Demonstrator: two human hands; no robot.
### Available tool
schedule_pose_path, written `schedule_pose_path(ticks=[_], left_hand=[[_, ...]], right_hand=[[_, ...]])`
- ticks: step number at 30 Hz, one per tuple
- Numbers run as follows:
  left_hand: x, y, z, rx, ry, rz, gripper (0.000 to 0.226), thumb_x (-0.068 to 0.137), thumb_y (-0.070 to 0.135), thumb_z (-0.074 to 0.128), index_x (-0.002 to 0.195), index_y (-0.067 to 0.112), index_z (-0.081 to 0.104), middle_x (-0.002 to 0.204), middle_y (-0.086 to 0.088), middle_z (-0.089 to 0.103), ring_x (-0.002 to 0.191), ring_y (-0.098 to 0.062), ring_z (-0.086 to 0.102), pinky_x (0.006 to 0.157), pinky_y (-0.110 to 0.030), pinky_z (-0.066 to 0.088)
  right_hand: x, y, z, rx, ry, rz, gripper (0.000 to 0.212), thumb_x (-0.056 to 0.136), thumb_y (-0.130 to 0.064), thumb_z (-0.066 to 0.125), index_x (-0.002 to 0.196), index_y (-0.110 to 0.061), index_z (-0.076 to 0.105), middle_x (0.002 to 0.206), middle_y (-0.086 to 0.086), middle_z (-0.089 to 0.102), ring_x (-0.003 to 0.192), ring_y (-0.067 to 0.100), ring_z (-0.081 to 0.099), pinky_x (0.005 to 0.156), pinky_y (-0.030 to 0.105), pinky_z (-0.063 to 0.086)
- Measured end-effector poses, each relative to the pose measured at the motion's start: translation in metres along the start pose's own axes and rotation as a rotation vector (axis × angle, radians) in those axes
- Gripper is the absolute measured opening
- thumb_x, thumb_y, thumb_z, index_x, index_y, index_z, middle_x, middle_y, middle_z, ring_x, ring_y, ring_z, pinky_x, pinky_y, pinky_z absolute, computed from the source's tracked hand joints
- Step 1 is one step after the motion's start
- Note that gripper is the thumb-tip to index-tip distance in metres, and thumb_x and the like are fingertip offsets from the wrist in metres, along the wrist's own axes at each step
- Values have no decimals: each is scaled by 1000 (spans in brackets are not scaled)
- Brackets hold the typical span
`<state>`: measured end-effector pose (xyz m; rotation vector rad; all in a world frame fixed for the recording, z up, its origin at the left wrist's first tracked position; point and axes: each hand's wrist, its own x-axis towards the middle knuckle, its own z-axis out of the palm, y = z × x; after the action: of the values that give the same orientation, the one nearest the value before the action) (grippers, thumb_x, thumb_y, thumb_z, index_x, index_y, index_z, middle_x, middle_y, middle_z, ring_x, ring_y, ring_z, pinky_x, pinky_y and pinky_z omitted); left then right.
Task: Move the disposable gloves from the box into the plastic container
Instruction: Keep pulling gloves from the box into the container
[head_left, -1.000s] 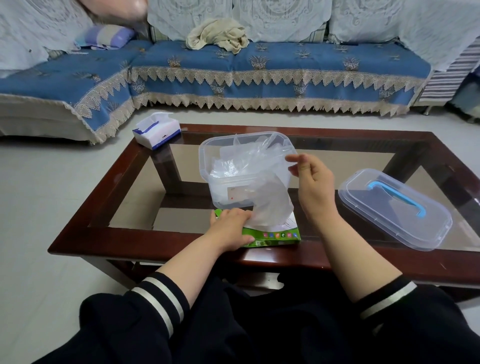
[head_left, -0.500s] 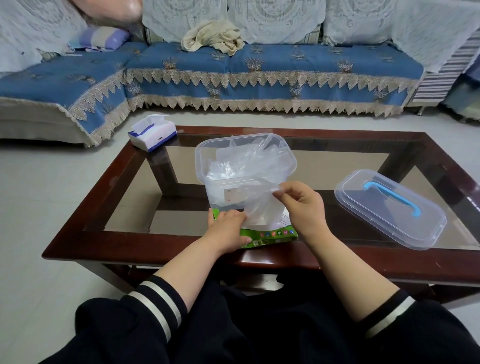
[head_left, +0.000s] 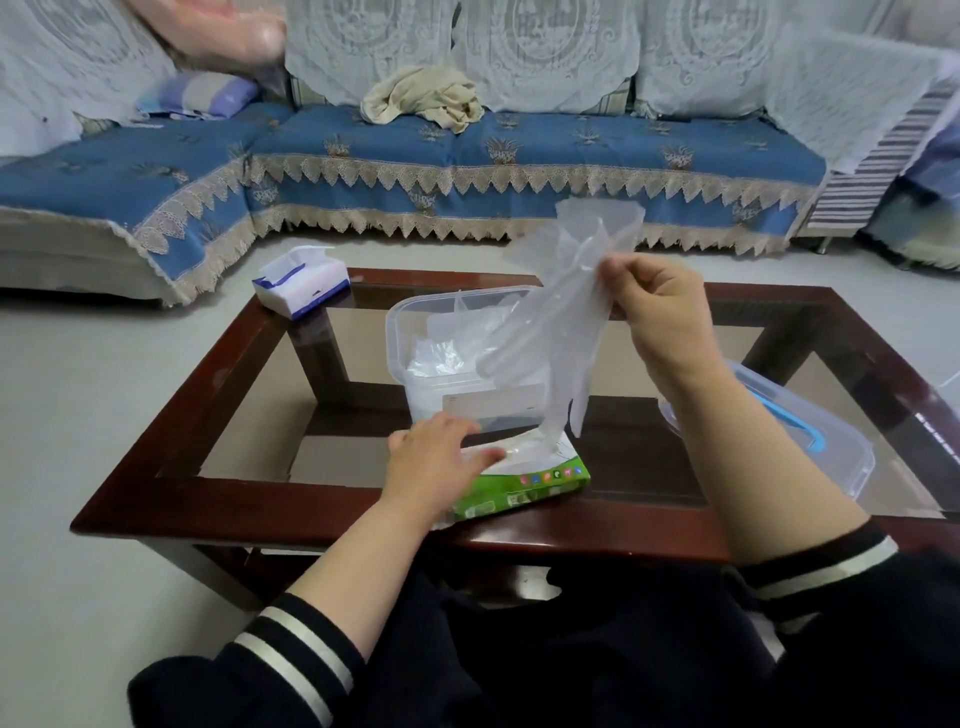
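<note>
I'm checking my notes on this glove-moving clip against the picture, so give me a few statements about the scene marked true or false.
1. The right hand pinches a clear glove lifted above the table. True.
2. The left hand rests flat on the green glove box. True.
3. The lid sits closed on the plastic container. False: the container is open, and the lid with the blue handle lies on the table to its right.
4. The tissue box stands on the sofa. False: the tissue box sits on the table's far left corner.
5. The container already holds gloves. True.
</note>
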<state>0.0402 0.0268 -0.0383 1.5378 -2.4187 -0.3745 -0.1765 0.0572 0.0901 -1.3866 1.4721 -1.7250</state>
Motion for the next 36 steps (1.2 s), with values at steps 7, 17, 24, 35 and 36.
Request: schedule_pose_path(ticks=[7, 17, 24, 35, 36], left_hand=[[-10, 42, -44, -1014, 271, 209, 63, 78, 75, 43, 108, 23, 63, 106, 8, 66, 100, 2, 59, 81, -9, 42], [-4, 49, -41, -1427, 184, -109, 8, 93, -2, 55, 89, 4, 59, 86, -6, 75, 83, -23, 72, 77, -28, 56], [-3, 15, -41, -1701, 492, -479, 17, 88, 1, 62, 89, 13, 51, 97, -12, 73, 78, -23, 70, 72, -30, 56], [1, -2, -37, -1839, 837, -801, 24, 88, -10, 47, 89, 9, 62, 74, -4, 66, 60, -12, 66, 54, -22, 52], [1, -3, -37, -1825, 854, -803, 27, 88, -11, 46, 88, 10, 63, 74, -3, 66, 60, -12, 65, 54, -22, 52]], right_hand=[[-29, 24, 16, 4, -76, 156, 13, 94, -8, 56, 95, -7, 69, 85, 12, 65, 79, 21, 54, 81, 44, 49], [-43, 35, 32, 429, 235, 428, 19, 98, -5, 48, 96, -8, 66, 76, -2, 74, 71, 9, 68, 66, 22, 54], [18, -39, 10, 405, 293, -227, 15, 87, -20, 65, 96, -11, 73, 92, 1, 73, 92, 16, 68, 84, 31, 52], [78, 53, 113, -1012, -475, -646, 41, 94, -44, 38, 127, -31, 59, 130, 6, 56, 120, 29, 48, 103, 48, 38], [78, 69, 117, -1067, -613, -546, 42, 95, -44, 38, 131, -32, 56, 133, 4, 55, 123, 27, 45, 106, 47, 34]])
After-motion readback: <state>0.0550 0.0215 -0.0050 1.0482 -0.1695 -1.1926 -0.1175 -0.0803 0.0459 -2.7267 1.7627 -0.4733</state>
